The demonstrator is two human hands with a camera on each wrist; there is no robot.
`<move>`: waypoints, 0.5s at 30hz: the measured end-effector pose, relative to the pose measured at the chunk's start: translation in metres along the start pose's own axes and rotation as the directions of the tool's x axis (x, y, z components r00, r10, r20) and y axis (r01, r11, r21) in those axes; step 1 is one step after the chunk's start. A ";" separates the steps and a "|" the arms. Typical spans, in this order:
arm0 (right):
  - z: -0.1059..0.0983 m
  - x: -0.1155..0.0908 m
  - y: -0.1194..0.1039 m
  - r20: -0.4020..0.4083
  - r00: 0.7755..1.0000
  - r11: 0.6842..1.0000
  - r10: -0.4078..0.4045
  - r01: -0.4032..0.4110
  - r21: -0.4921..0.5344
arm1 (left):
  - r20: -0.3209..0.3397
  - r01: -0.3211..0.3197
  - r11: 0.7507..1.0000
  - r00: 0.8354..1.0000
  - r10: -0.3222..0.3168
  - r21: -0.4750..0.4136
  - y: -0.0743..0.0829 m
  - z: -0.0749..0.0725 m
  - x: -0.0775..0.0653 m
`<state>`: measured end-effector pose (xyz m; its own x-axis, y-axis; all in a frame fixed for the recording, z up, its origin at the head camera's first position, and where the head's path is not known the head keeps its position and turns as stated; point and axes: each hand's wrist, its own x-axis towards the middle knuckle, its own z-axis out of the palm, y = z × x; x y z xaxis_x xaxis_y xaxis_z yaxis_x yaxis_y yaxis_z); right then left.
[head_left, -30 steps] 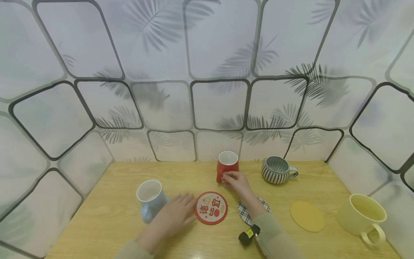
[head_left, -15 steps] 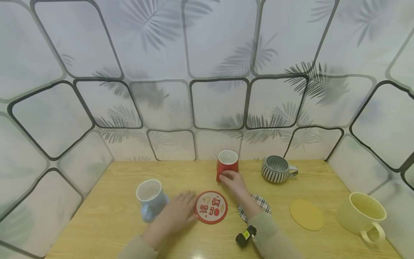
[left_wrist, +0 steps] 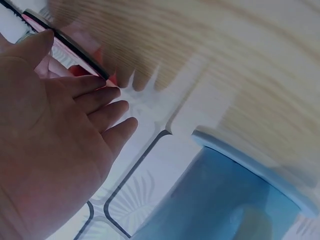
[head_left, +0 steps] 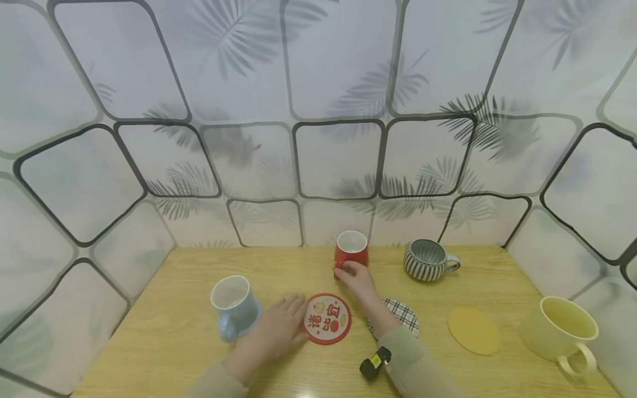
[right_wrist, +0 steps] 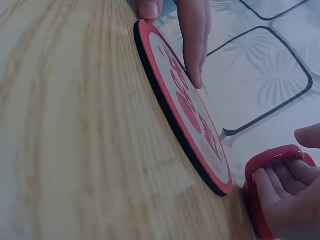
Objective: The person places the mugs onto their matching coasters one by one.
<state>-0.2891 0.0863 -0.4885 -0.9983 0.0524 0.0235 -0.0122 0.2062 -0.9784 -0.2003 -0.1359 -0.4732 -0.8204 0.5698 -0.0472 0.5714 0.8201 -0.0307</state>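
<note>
My left hand [head_left: 278, 326] lies with nearly straight fingers at the left edge of a round red-and-white coaster [head_left: 325, 319] printed with red characters. In the right wrist view, its thumb touches the coaster's rim [right_wrist: 172, 117] and a finger reaches over the top. Farther back, my right hand [head_left: 359, 282] holds the red mug [head_left: 351, 256] by its handle. The right wrist view has the fingers passing through the handle loop [right_wrist: 272, 152], with the thumb above it. Left of my left hand, a light-blue mug [head_left: 240, 309] stands on a blue coaster [head_left: 256, 316].
Partly under my right forearm is a black-and-white plaid coaster [head_left: 405, 318]. A striped cup [head_left: 424, 268] stands at the back right. A yellow coaster [head_left: 474, 330] and a yellow mug [head_left: 554, 334] are farther right. Patterned walls [head_left: 338, 160] enclose the table.
My left hand has shifted slightly right, farther onto the coaster's edge. My right fingers have moved slightly left at the red mug's handle. The mugs and coasters stay in place.
</note>
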 end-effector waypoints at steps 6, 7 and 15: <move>0.004 0.002 0.002 -0.021 1.000 1.000 0.001 -0.001 -0.010 | 0.003 0.002 1.000 1.000 -0.002 -0.013 0.001 0.001 0.001; 0.004 0.003 0.002 -0.024 1.000 1.000 0.001 -0.001 -0.020 | 0.004 0.004 1.000 1.000 -0.004 -0.019 0.001 0.001 0.001; 0.011 0.004 0.001 -0.054 0.998 1.000 0.029 -0.029 -0.001 | 0.009 0.009 0.999 1.000 -0.009 -0.032 0.000 0.003 0.001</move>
<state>-0.2932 0.0763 -0.4919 -0.9938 0.1107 0.0057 0.0173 0.2053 -0.9785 -0.2015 -0.1354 -0.4765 -0.8250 0.5623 -0.0555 0.5631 0.8264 0.0012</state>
